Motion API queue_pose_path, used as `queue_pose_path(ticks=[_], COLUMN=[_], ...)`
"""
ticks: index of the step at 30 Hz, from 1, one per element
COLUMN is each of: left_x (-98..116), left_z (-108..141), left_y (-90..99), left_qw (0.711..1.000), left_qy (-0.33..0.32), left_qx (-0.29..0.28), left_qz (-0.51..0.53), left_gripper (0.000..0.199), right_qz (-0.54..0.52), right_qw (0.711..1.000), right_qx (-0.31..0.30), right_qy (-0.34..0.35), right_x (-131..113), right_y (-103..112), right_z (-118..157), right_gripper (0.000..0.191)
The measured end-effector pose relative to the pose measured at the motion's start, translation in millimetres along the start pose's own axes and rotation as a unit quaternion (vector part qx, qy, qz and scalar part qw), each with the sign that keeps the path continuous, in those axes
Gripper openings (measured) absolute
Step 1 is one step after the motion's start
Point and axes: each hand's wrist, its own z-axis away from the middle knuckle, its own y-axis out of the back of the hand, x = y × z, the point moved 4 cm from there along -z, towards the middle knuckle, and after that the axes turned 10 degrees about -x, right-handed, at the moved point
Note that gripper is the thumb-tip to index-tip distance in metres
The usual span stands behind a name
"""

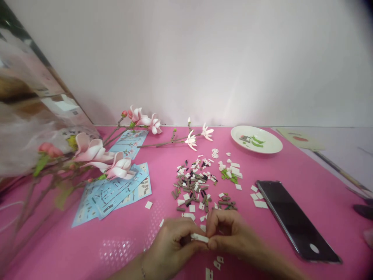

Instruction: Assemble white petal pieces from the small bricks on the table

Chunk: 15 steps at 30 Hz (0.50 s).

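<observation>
Near the front of the pink table, my left hand (175,245) pinches a small white building piece (199,237) between thumb and forefinger. My right hand (230,233) meets it from the right, its thumb and fingertips closed on the piece's right end. Just beyond my hands spreads a loose pile of small building pieces (194,182), brown, white and black. A cluster of green pieces (229,175) lies right of the pile. Closer to me, several white pieces (217,265) rest below my hands.
Pink-flowered branches (99,155) overlap blue instruction sheets (113,192) at left. A white-flowered branch (166,144) lies behind the pile. At back right stands a white plate (275,146) with green leaf pieces. A black phone (294,217) lies at right beside white tiles (258,198).
</observation>
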Motion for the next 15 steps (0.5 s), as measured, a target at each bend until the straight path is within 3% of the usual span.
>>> queue_pose_path(ticks=[9,15], left_x=[-3,-11], left_z=[0,-2], left_y=[-0.2,0.1], left_qw=[0.999,0.973], left_qy=[-0.003,0.069], left_qx=[0.017,0.05], left_qz=[0.027,0.215], left_gripper=[0.022,0.025], right_qz=[0.085,0.22], right_qw=[0.995,0.972], right_qx=[0.034,0.075], right_qy=[0.029,0.03], right_x=[-7,-12], right_y=[2,3], right_z=[6,10], right_gripper=[0.031,0.024])
